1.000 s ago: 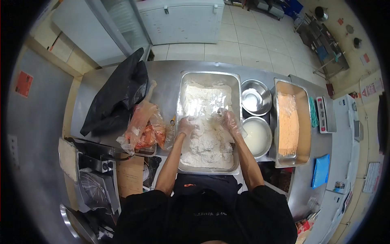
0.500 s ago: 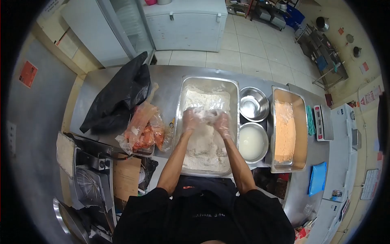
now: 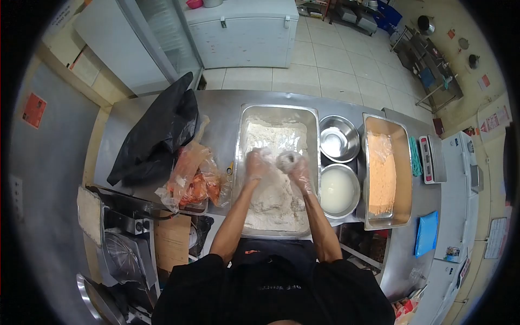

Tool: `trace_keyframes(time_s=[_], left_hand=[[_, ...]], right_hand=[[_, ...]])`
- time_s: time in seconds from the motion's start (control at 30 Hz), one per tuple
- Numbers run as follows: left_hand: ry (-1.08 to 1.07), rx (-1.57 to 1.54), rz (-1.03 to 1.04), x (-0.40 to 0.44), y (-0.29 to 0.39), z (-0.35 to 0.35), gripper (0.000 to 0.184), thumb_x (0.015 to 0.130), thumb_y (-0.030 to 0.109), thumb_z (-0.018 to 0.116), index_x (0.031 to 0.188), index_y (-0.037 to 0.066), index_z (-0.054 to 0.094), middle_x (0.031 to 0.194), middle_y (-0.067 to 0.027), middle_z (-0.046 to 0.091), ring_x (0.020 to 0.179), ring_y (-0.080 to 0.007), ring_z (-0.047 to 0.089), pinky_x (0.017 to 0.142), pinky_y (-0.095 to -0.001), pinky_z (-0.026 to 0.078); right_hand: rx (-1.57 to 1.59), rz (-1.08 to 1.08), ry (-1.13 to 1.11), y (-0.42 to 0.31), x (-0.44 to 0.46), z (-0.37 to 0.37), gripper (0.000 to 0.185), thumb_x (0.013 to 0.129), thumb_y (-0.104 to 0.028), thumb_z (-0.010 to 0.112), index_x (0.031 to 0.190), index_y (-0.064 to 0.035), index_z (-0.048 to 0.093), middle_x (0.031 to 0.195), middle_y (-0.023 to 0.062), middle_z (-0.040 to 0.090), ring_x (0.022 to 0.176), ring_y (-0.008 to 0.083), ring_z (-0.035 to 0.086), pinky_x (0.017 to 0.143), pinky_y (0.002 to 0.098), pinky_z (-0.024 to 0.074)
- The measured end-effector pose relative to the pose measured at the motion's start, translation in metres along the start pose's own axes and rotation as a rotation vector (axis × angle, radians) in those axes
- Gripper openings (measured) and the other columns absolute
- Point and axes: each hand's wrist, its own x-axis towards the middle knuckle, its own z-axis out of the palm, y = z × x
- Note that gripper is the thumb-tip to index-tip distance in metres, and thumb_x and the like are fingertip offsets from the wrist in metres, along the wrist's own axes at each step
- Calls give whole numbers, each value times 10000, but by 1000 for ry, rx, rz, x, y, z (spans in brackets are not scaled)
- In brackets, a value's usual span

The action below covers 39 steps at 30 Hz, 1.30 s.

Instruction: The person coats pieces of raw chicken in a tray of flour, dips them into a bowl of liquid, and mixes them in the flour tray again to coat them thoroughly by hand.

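Observation:
A deep steel tray (image 3: 236, 189) holds white flour (image 3: 276, 211), with lumpy heaps toward the near end. My left hand (image 3: 257, 162), in a clear plastic glove, is over the middle of the flour, its fingers smeared by motion and white dust. My right hand (image 3: 299, 172), gloved too, is closed on a roundish greyish piece dusted with flour (image 3: 286, 159); its exact kind does not show. Right of the tray stand a shiny steel bowl (image 3: 339, 139) and a bowl of milky liquid (image 3: 338, 190).
A long steel pan (image 3: 407, 179) of orange powder stands farther right, near a scale (image 3: 428, 158) and a blue packet (image 3: 426, 234). To the left lie a black plastic bag (image 3: 157, 132), a clear bag of orange-red pieces (image 3: 195, 184) and yellow-handled scissors (image 3: 229, 169).
My hands have moved slightly apart and a little nearer to me. The roundish greyish piece at my right hand shows more clearly. The whole view has shifted slightly.

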Motion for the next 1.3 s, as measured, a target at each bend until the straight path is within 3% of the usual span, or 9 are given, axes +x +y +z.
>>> trace_keyframes(time_s=[0.13,0.33,0.43,0.57,0.77,0.9,1.07,1.2,1.3], left_hand=[[-241,329,-171,16,9,7,180,741,99,521,859,-5,610,832,-181,616,771,-297,600,652,-376,473],[81,-299,-120,21,-154,128,225,777,168,497,888,-14,570,882,-186,591,818,-309,581,735,-387,457],[-489,505,-41,11,-71,67,258,805,200,465,945,6,563,907,-162,589,833,-281,585,774,-365,452],[-611,356,-133,-44,-109,81,224,706,124,490,837,4,626,868,-209,607,830,-337,592,740,-413,467],[-950,748,115,-30,-91,53,242,715,144,500,876,13,625,924,-209,601,859,-316,585,767,-380,465],[-710,628,574,-60,-172,82,294,820,257,466,983,27,549,935,-153,593,801,-244,587,707,-361,485],[-579,-427,-274,-60,-217,92,362,831,319,475,996,1,530,897,-152,585,798,-258,570,719,-356,482],[-1055,651,120,-34,-106,43,386,787,310,533,983,-21,553,930,-160,594,851,-288,571,772,-361,467],[-1146,658,-57,-29,-57,30,426,745,315,580,995,-30,560,971,-172,597,893,-304,574,814,-360,459]], right_hand=[[-456,-119,47,-17,18,0,197,742,-207,593,821,-27,596,730,174,602,710,299,598,661,391,464],[-901,-828,222,64,55,-16,272,713,-192,629,916,-18,583,767,158,610,684,253,588,613,338,465],[-927,-303,-139,64,14,-27,263,728,-180,595,936,-22,571,828,153,604,713,233,572,642,342,463],[-1111,209,-443,133,-44,-47,216,792,-220,501,891,-53,595,873,128,620,715,237,613,661,393,489],[-1510,-201,-439,154,-53,-44,242,851,-221,439,1031,-84,525,889,112,620,755,216,616,644,353,491],[-346,46,-161,225,-37,-45,212,863,-193,409,1011,-86,516,875,99,595,756,241,585,654,350,468],[-842,-452,9,129,-39,-50,232,880,-119,347,978,-72,552,869,129,581,810,293,556,703,361,448],[-1008,-287,-72,90,-41,-46,233,865,-125,372,966,-63,573,924,176,576,852,334,550,749,392,439],[-795,-187,-161,67,-31,-55,240,864,-144,380,972,-51,572,920,197,576,841,352,550,749,418,431]])
